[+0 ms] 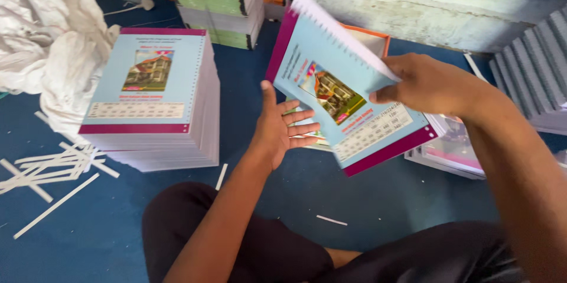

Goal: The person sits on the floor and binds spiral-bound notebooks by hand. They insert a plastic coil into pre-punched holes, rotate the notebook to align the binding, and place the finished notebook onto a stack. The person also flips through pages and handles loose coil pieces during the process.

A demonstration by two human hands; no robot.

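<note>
Mid-transfer: right hand (pixel 428 85) clamps a tilted light-blue booklet (pixel 345 91) at centre frame, left hand (pixel 283 129) open-palmed beneath its 7 o'clock corner, so next calls for squaring it onto the stack (pixel 150 94) at 9 o'clock.

Booklet (pixel 348 91) motion-blurred, cover print illegible; right hand (pixel 428 85) fingers hidden behind it; grey stacks (pixel 534 70) cut off right.

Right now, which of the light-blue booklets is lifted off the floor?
The booklet held tilted by the right hand, with the open left hand beside it. The other blue-covered one lies flat on top of the stack at left.
</note>
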